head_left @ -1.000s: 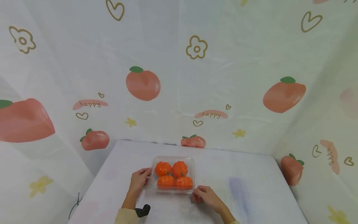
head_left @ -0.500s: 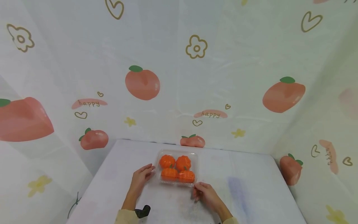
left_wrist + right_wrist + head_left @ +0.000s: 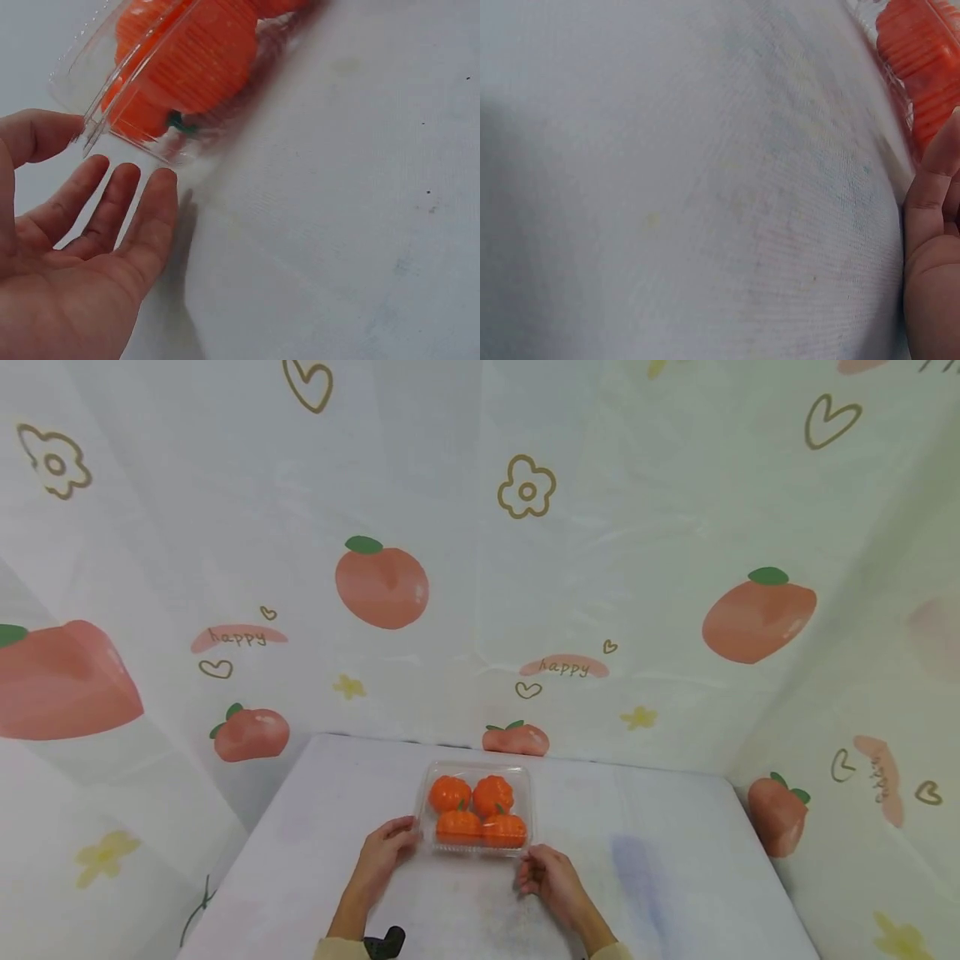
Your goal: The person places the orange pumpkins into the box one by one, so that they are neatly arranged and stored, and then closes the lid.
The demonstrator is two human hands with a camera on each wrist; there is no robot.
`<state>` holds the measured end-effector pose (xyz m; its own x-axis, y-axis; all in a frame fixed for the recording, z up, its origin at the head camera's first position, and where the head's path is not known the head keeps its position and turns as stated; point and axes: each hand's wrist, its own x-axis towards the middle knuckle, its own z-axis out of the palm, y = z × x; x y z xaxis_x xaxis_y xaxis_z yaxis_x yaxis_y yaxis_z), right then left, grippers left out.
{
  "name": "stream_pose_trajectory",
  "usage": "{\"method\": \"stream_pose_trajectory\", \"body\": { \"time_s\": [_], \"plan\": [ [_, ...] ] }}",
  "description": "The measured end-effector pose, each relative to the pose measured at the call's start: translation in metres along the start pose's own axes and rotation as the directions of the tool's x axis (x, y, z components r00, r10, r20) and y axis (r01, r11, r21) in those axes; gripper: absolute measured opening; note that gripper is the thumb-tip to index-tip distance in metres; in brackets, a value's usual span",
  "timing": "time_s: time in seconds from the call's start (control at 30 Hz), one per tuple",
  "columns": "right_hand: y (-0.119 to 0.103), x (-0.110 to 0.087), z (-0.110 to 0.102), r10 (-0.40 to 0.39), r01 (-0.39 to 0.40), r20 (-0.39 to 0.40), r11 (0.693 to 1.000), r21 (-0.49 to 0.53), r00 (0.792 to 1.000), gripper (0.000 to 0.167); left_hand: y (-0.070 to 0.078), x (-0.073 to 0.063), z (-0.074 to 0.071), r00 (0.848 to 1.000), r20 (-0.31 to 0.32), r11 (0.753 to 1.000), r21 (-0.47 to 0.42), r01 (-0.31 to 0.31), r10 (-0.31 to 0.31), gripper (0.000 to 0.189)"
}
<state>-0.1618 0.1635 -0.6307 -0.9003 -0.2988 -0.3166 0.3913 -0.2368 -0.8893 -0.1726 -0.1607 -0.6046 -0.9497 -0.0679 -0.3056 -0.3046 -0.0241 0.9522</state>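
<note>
A clear plastic clamshell box (image 3: 474,850), its lid down, rests on the white table. Inside are several orange toy pumpkins (image 3: 493,795) with green stems. My left hand (image 3: 381,858) is at the box's left side, fingers loosely extended. The left wrist view puts the thumb (image 3: 45,133) at the lid's edge and the other fingertips just short of the box; whether the thumb touches is hard to tell. By the near right corner is my right hand (image 3: 553,878), its fingers slightly bent and holding nothing. Part of it is cut off in the right wrist view.
A white cloth covers the table (image 3: 660,810), with a bluish stain on the right. White curtains (image 3: 630,510) printed with peaches, hearts and flowers stand behind and on both sides. A dark strap piece (image 3: 385,942) shows at the left wrist.
The box has shifted away from me and slightly right, mostly in the first half second. My left hand has since drawn back a little toward me. Both hands stay beside the box.
</note>
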Motion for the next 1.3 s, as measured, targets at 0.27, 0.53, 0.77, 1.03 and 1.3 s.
{"method": "stream_pose_trajectory", "body": {
  "time_s": [0.27,0.53,0.77,1.03,1.3],
  "plan": [
    [0.005,-0.005,0.006,0.005,-0.013,-0.181,0.999,-0.04,0.983,0.021,-0.008,0.0,0.008,0.998,0.013,0.997,-0.049,0.066,-0.066,0.034],
    [0.005,-0.007,0.006,-0.037,0.041,-0.18,0.999,0.017,0.983,0.02,-0.015,-0.003,0.002,0.991,0.123,0.998,0.048,0.041,-0.047,0.034],
    [0.006,-0.007,0.004,-0.039,0.049,-0.215,0.998,0.042,0.976,0.02,-0.015,-0.005,-0.003,0.975,0.222,0.999,0.034,0.004,-0.012,0.035],
    [0.005,-0.007,0.007,-0.061,0.066,-0.209,0.998,0.017,0.976,0.022,-0.011,-0.005,-0.001,0.988,0.155,0.997,0.08,0.017,-0.029,0.033],
    [0.003,-0.006,0.011,-0.067,0.057,-0.241,0.997,-0.049,0.968,0.02,-0.013,-0.002,-0.002,0.989,0.146,0.996,0.087,0.003,-0.016,0.032]
  ]
}}
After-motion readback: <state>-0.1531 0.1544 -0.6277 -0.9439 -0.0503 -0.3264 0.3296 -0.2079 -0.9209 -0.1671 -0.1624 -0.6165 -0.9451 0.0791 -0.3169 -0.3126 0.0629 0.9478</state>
